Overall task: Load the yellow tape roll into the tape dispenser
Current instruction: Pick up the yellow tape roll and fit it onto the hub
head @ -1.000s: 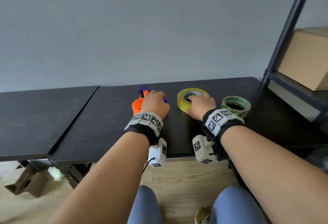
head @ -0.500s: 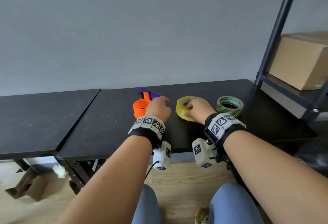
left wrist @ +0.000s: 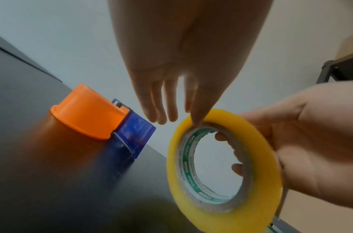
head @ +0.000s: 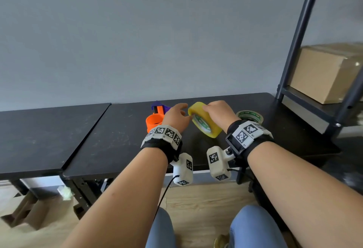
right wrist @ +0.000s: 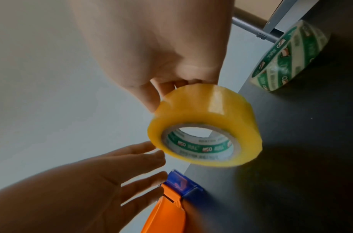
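Note:
My right hand (head: 218, 112) grips the yellow tape roll (head: 205, 123) and holds it tilted on edge above the black table (head: 117, 139). In the left wrist view its fingers (left wrist: 237, 170) curl through the core of the roll (left wrist: 265, 157). My left hand (head: 176, 115) is open with straight fingers, and one fingertip (left wrist: 197, 119) touches the roll's rim. The orange and blue tape dispenser (head: 155, 122) lies on the table just left of my left hand, with nothing holding it. The right wrist view shows the roll (right wrist: 211, 110) above the dispenser's blue end (right wrist: 181, 182).
A green-printed tape roll (head: 249, 116) lies flat on the table to the right of my right hand. A dark metal shelf rack (head: 294, 51) with a cardboard box (head: 324, 74) stands at the right. A second black table (head: 39, 129) adjoins on the left.
My right hand has lifted the yellow roll off the table and tipped it on edge. My left hand has left the dispenser and moved right to touch the roll.

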`<action>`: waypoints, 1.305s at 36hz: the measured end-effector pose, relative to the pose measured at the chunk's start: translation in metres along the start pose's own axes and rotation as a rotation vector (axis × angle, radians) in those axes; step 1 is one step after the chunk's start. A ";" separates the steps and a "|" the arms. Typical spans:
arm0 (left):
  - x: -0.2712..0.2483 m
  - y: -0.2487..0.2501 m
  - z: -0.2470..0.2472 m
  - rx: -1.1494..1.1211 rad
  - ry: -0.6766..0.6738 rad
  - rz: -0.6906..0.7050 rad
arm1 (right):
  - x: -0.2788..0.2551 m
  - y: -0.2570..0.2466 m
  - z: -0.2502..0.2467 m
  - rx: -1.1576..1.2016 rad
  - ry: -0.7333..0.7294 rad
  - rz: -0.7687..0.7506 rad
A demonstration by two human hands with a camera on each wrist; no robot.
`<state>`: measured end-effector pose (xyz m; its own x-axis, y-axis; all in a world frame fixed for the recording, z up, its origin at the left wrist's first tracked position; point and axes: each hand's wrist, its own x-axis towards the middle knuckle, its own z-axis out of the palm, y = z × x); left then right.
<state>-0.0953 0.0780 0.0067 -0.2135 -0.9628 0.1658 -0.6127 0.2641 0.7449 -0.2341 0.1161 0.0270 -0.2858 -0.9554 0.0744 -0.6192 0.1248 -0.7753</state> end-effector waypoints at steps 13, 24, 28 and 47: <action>-0.010 0.000 -0.007 0.129 0.013 0.034 | -0.017 -0.006 0.003 0.119 -0.029 -0.029; -0.007 -0.005 -0.010 0.215 -0.007 -0.037 | -0.020 -0.002 0.003 0.186 -0.145 0.113; -0.006 -0.006 -0.013 0.244 -0.023 -0.058 | -0.020 0.002 0.000 0.227 -0.125 0.156; -0.001 0.001 -0.042 -0.347 0.053 -0.471 | -0.031 -0.018 0.007 0.064 -0.195 -0.129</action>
<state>-0.0636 0.0771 0.0350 0.0647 -0.9758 -0.2089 -0.3453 -0.2183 0.9128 -0.2091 0.1413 0.0337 -0.0570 -0.9967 0.0579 -0.5922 -0.0130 -0.8057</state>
